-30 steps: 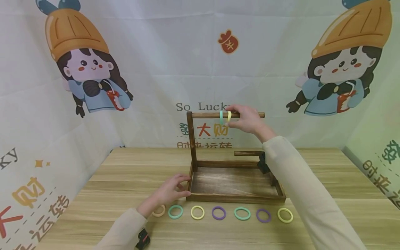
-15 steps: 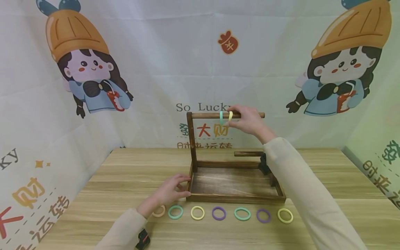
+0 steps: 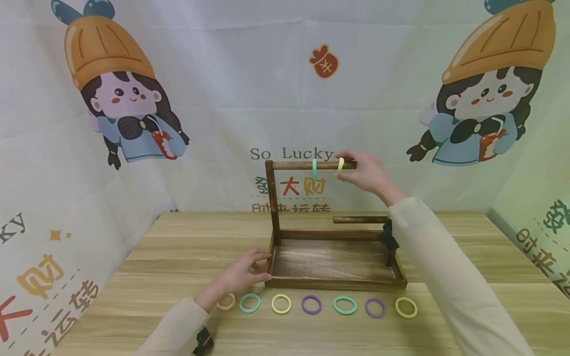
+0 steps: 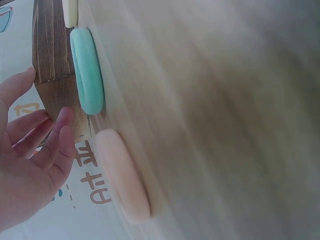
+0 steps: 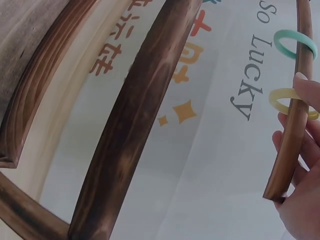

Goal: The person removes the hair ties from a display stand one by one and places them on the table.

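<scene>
A dark wooden rack with a tray base and two horizontal bars stands on the table. My right hand pinches a yellow ring that encircles the upper bar, near its free end. In the right wrist view the bar runs through this yellow ring. A green ring hangs on the same bar, farther left and apart from the yellow one. My left hand touches the left end of the rack with relaxed, spread fingers, as the left wrist view also shows.
In front of the rack lies a row of several rings, among them an orange ring, a purple ring and a yellow ring. A shorter lower bar points left from the rack's right side. A printed cloth hangs behind.
My right hand has moved right along the upper bar with the yellow ring, widening the gap to the green ring. The left hand stays in place.
</scene>
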### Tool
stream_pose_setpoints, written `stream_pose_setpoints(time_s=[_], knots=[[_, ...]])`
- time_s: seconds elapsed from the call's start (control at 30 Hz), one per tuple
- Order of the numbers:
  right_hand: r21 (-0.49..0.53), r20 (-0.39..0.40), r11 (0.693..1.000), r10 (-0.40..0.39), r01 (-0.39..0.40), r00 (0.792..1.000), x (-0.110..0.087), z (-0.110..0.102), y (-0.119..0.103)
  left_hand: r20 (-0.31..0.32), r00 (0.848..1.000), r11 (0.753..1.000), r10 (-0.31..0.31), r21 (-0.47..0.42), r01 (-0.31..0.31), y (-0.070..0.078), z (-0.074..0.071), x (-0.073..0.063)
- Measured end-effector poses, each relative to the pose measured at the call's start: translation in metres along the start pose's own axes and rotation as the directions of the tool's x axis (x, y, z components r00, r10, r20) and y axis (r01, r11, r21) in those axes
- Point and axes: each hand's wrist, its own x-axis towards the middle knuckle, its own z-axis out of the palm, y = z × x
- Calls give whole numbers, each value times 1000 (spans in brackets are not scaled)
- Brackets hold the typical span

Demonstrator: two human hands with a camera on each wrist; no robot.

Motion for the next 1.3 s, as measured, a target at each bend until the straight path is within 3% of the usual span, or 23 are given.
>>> stream_pose_setpoints(time_s=[0.33, 0.87, 1.3], knots=[[110, -85, 993, -34, 44, 996, -7, -5, 17, -2, 1000, 1000, -1, 1, 1, 0, 0, -1], [69, -94, 996, 64, -58, 993, -19, -19, 27, -8, 1000, 1000, 2, -5, -2, 2, -1, -2], [83, -122, 995, 61, -51, 991, -28, -30, 39, -5, 1000, 1000, 3, 2, -3, 0, 0, -1]])
